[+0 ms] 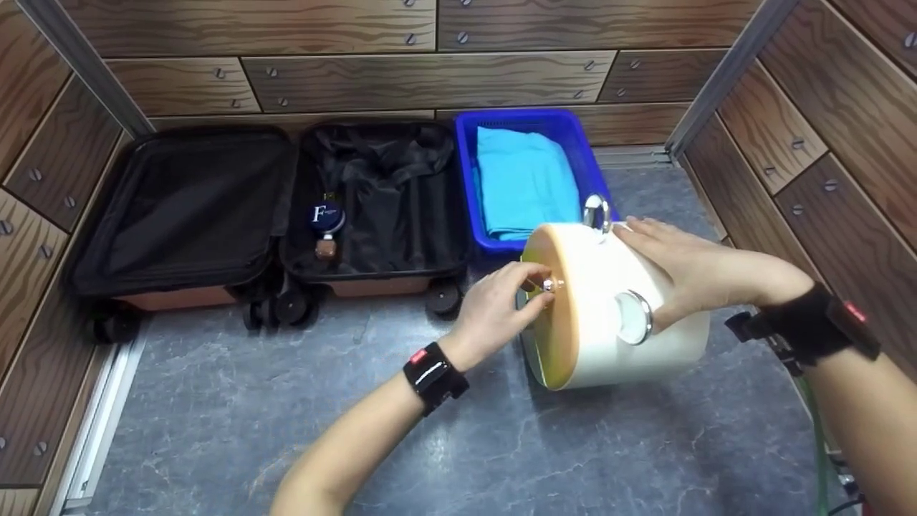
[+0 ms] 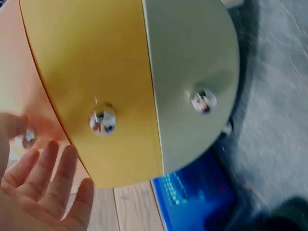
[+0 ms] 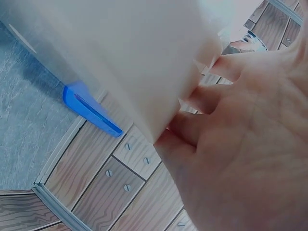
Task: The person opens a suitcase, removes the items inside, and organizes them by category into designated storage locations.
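In the head view a white rounded box [image 1: 609, 322] stands tilted over the floor at centre right, with a silver loop handle [image 1: 596, 213] on top and a metal ring [image 1: 636, 317] on its side. Its left face has peach, yellow and green panels, two with chrome knobs, such as the yellow panel's knob [image 2: 102, 121], plain in the left wrist view. My left hand [image 1: 501, 304] pinches the peach panel's knob [image 2: 28, 138] between thumb and index finger, the others extended. Spread across the box's upper side, my right hand [image 1: 688, 265] steadies it; its fingertips are hidden behind the edge in the right wrist view.
An open black-lined suitcase [image 1: 193, 208] lies at the back left. Its right half holds a round dark item marked F [image 1: 327, 216] with a brown piece. Beside it stands a blue basket [image 1: 466, 172] with folded light-blue cloth [image 1: 526, 183]. Wood-patterned walls surround the grey floor [image 1: 236, 401].
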Demonstrator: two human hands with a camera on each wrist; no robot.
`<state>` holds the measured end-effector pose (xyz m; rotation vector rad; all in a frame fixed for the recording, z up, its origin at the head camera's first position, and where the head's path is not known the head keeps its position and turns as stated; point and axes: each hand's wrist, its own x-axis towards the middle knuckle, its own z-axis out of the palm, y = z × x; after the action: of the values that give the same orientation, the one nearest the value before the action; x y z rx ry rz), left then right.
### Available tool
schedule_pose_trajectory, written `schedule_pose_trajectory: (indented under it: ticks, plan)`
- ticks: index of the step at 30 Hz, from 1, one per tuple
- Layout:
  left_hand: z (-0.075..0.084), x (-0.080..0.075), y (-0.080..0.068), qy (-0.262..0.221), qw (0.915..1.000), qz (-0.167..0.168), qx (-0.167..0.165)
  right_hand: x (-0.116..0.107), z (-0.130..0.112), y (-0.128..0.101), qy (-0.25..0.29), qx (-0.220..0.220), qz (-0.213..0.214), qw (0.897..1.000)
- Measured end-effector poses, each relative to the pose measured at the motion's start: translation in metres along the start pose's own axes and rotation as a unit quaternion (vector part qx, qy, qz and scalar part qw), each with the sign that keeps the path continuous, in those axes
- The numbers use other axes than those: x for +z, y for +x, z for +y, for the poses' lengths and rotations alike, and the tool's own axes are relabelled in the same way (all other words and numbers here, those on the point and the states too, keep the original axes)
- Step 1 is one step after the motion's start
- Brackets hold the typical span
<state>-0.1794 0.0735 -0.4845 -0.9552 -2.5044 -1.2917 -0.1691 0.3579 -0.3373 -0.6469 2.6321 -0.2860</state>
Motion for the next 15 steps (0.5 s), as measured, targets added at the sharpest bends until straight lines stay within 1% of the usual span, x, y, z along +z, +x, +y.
schedule_pose_trajectory:
  ticks: [3, 7, 10, 15]
  plan:
    - [0.001, 0.002, 0.001, -0.011, 0.9999, 0.01, 0.004, -0.001, 0.0, 0.0, -0.001, -0.001, 0.002, 1.0]
    - [-0.001, 0.0, -0.001, -0.006, 0.9998, 0.016, 0.014, -0.001, 0.0, 0.0, -0.002, -0.006, 0.004, 1.0]
    - [-0.005, -0.004, -0.005, -0.005, 0.9995, 0.025, 0.02, 0.0, 0.0, 0.001, -0.002, -0.007, 0.001, 1.0]
    - [-0.012, -0.015, -0.015, -0.019, 0.9986, 0.042, 0.028, 0.0, 0.0, 0.0, 0.001, -0.001, -0.004, 1.0]
